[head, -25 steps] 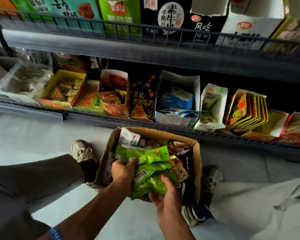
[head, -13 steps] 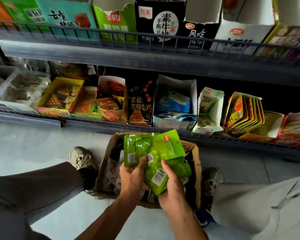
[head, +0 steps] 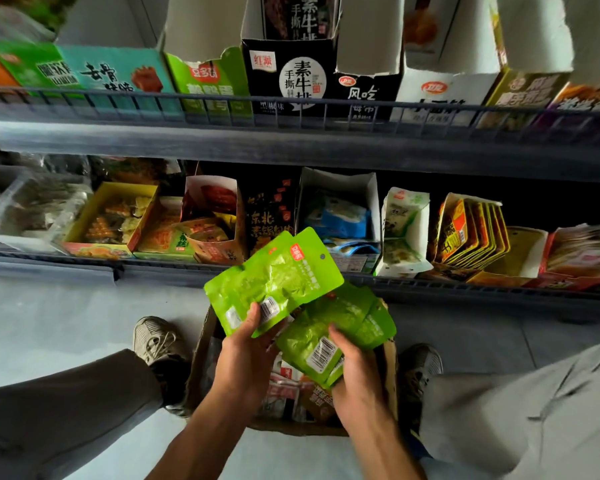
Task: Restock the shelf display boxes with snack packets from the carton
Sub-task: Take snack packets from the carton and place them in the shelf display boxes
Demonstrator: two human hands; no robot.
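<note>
Between my feet on the floor sits the brown carton [head: 199, 368], with several mixed snack packets inside. My left hand [head: 243, 358] grips a fan of bright green snack packets [head: 274, 282] by their lower edge, lifted above the carton toward the lower shelf. My right hand [head: 355, 382] holds a second bunch of green packets [head: 340, 327] just below and to the right, over the carton. On the upper shelf stands a green display box [head: 208, 81] with a torn-open top.
The lower shelf [head: 430, 289] carries open display boxes: a yellow one [head: 111, 216], a red-white one [head: 212, 220], a black one [head: 269, 209], a white one with blue packets [head: 340, 209]. A rail fronts the upper shelf [head: 291, 133]. My shoes and knees flank the carton.
Both hands have risen out of the carton with the green packets, and the bundle has split into two bunches, one in each hand. The view has moved closer to the shelves.
</note>
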